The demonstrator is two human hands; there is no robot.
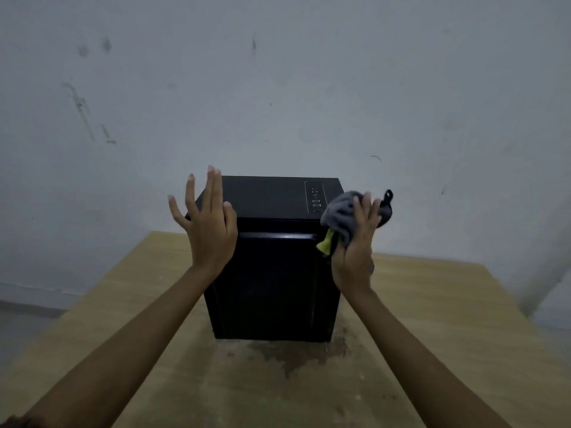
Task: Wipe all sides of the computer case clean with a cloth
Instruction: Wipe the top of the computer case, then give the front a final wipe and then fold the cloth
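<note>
Left grip (207, 225): released, fingers straight and spread, raised at the upper left corner of the case; contact with it cannot be told. Computer case (272, 273): black, upright near the middle of the wooden bench (117, 319); button and port strip (315, 197) along the right of its top; dark stain (293, 353) on the bench just before it. Right grip (355, 245): grasping a bunched grey cloth (340, 211) with a yellow-green corner, at the case's upper right corner.
</note>
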